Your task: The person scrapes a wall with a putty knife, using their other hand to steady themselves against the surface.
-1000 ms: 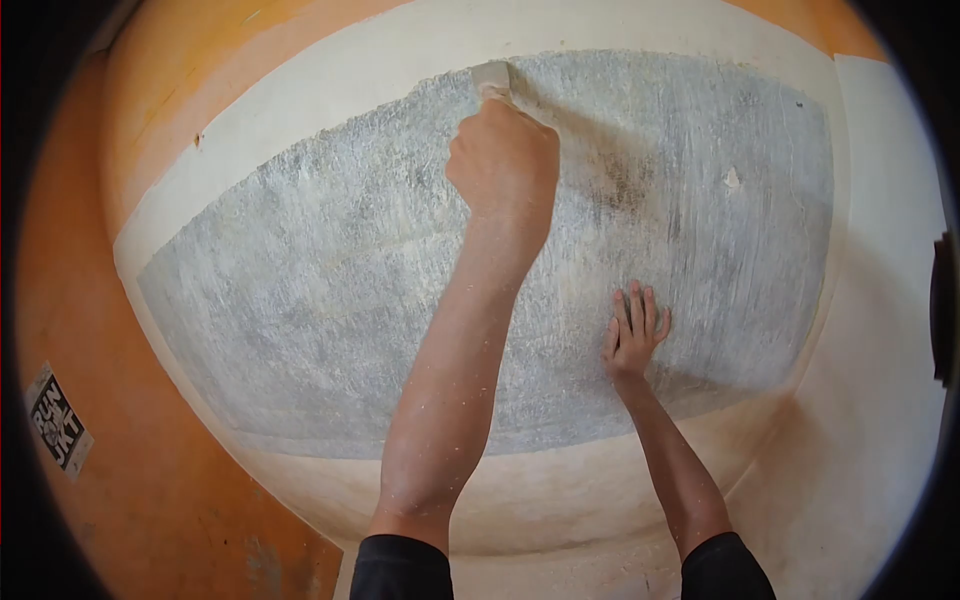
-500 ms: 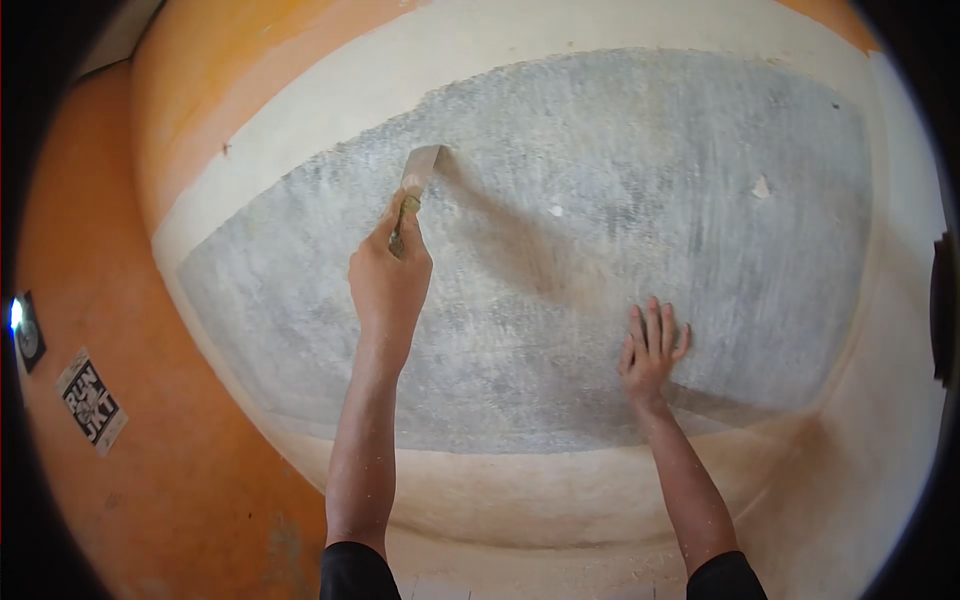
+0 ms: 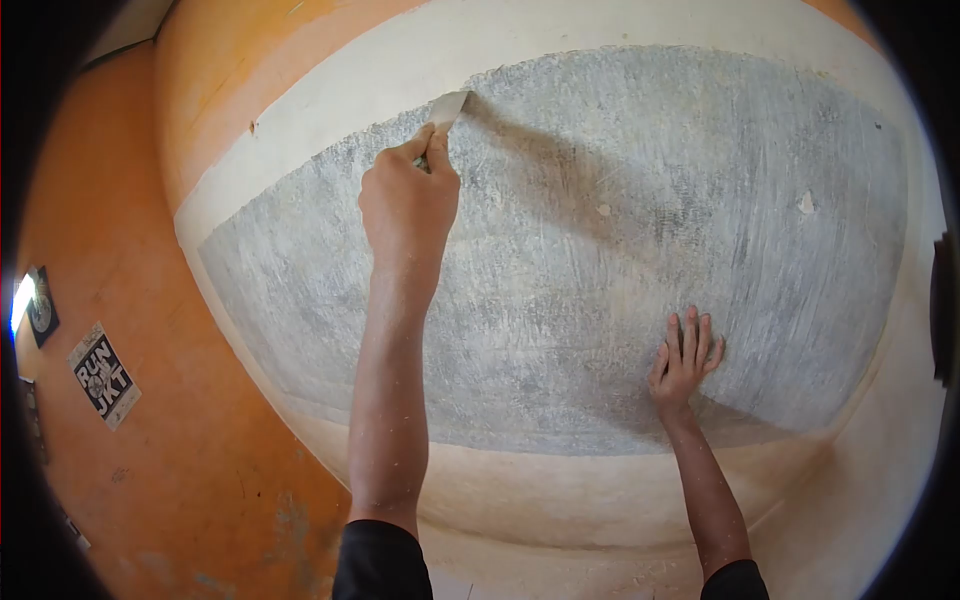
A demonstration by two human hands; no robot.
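Note:
My left hand [image 3: 410,195] grips a putty knife [image 3: 450,106] by its handle, which the fingers mostly hide. The metal blade points up and meets the wall at the upper edge of a rough grey patch [image 3: 560,300], where the grey borders a cream-white band [image 3: 330,110]. Lower and to the right, my right hand [image 3: 681,365] rests flat on the grey surface with its fingers spread and nothing in it. Two small pale chips or spots show on the grey above that hand.
An orange wall [image 3: 120,250] adjoins on the left, bearing a black-and-white sticker [image 3: 104,376] and a dark square item [image 3: 42,308] beside a bright light. A pale wall [image 3: 880,440] runs down the right side. A dark object [image 3: 942,310] stands at the far right edge.
My left hand and the putty knife have moved up the wall to the border of the grey patch. The view has shifted a little; my right hand stays flat on the wall.

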